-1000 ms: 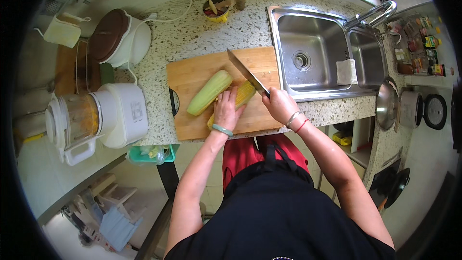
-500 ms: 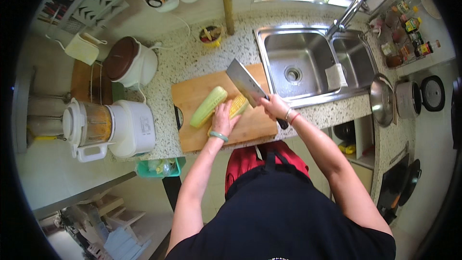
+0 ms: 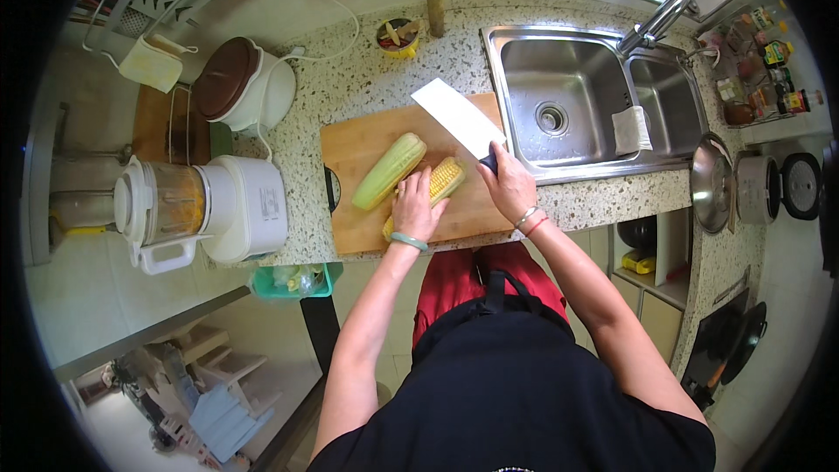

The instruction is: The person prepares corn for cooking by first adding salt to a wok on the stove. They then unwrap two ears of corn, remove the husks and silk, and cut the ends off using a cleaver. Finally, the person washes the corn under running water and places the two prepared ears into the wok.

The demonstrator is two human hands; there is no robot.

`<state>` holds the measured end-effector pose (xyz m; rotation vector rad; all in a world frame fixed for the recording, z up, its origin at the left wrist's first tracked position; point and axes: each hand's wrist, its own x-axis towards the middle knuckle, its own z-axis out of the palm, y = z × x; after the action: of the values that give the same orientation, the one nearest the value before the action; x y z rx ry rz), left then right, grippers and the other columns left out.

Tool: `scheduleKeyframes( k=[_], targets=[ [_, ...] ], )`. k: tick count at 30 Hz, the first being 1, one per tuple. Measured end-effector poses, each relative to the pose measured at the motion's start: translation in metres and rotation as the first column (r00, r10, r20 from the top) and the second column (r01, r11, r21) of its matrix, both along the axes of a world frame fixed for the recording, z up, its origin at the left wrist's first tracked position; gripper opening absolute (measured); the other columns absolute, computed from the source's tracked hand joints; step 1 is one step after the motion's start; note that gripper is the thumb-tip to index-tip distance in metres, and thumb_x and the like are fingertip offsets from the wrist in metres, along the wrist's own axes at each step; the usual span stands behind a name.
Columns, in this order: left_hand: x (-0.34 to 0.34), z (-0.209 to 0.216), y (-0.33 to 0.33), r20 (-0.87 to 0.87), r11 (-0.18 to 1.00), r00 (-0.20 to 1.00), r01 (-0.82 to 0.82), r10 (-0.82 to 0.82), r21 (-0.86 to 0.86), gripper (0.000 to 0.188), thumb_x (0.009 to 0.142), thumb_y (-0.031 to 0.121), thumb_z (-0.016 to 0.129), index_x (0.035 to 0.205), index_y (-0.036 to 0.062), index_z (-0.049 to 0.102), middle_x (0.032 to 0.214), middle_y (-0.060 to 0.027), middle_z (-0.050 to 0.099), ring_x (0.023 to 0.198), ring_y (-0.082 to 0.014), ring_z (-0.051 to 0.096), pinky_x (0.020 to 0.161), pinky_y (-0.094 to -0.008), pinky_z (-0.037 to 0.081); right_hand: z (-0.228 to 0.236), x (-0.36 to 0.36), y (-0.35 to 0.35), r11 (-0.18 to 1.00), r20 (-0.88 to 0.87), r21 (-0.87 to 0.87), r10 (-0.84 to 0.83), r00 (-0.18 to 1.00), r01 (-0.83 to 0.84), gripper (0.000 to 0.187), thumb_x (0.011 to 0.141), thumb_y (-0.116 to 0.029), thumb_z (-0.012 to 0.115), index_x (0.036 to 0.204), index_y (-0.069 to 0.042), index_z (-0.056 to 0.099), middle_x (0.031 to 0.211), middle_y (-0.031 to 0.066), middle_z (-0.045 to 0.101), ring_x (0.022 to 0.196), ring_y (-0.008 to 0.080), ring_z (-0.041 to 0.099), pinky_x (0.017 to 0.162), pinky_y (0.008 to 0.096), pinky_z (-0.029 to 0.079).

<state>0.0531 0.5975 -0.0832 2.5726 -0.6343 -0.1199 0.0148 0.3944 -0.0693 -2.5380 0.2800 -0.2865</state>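
Note:
An ear of corn with bare yellow kernels lies on a wooden cutting board. My left hand is closed over its middle, covering part of it; the near end shows by my wrist. To its left rests a second ear of corn, still in pale green husk. In my right hand is the dark handle of a cleaver. Its broad blade points away to the upper left, shining white, apart from the corn and above the board's far right part.
Right of the board is a steel double sink with a faucet. A white blender and a pot with a brown lid stand left. A small yellow bowl sits behind; a green bin hangs below the counter edge.
My right hand has turned the cleaver so its flat side faces up and catches the light. My left hand stays on the bare corn. The whole view has shifted slightly.

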Motion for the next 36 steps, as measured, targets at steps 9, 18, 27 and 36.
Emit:
scheduleKeyframes(
  k=[9, 18, 27, 36],
  targets=[
    [0.002, -0.003, -0.005, -0.008, 0.995, 0.999, -0.05, 0.051, 0.087, 0.081, 0.069, 0.028, 0.08, 0.137, 0.0092, 0.041, 0.121, -0.0097, 0.053, 0.116, -0.0315, 0.048, 0.095, -0.0464, 0.041, -0.034, -0.002, 0.007, 0.979, -0.09, -0.203, -0.046, 0.995, 0.027, 0.065, 0.082, -0.026, 0.068, 0.136, -0.001, 0.041, 0.1, 0.0115, 0.055, 0.094, 0.0273, 0.053, 0.082, 0.0381, 0.045],
    [-0.005, 0.004, -0.001, 0.023, 0.982, 0.999, -0.03, 0.035, -0.186, 0.074, 0.068, 0.018, 0.08, 0.134, 0.0119, 0.047, 0.117, -0.0094, 0.054, 0.109, -0.0293, 0.053, 0.09, -0.0422, 0.045, -0.036, -0.008, 0.013, 0.989, -0.064, -0.136, -0.072, 0.995, 0.062, 0.062, 0.078, -0.017, 0.071, 0.132, -0.001, 0.044, 0.106, 0.0145, 0.051, 0.102, 0.0309, 0.049, 0.088, 0.0395, 0.043],
    [-0.009, 0.016, -0.005, 0.04, 0.988, 0.999, -0.009, 0.015, -0.157, 0.072, 0.067, 0.017, 0.081, 0.132, 0.0118, 0.049, 0.117, -0.0086, 0.056, 0.107, -0.0289, 0.056, 0.089, -0.0412, 0.047, -0.025, -0.011, 0.01, 0.994, 0.082, 0.065, -0.089, 0.993, 0.084, 0.035, 0.08, -0.019, 0.07, 0.11, -0.003, 0.059, 0.096, 0.0151, 0.057, 0.092, 0.033, 0.055, 0.083, 0.042, 0.046],
    [-0.006, 0.025, -0.008, 0.093, 0.981, 0.995, 0.064, -0.048, -0.182, 0.072, 0.066, 0.017, 0.082, 0.131, 0.0098, 0.051, 0.119, -0.0087, 0.06, 0.105, -0.0281, 0.056, 0.093, -0.0402, 0.044, 0.033, 0.021, 0.007, 0.956, -0.423, 0.292, 0.122, 0.898, 0.008, 0.061, 0.094, -0.057, 0.04, 0.083, -0.002, 0.062, 0.082, 0.0224, 0.065, 0.084, 0.0406, 0.063, 0.072, 0.048, 0.048]
  ],
)
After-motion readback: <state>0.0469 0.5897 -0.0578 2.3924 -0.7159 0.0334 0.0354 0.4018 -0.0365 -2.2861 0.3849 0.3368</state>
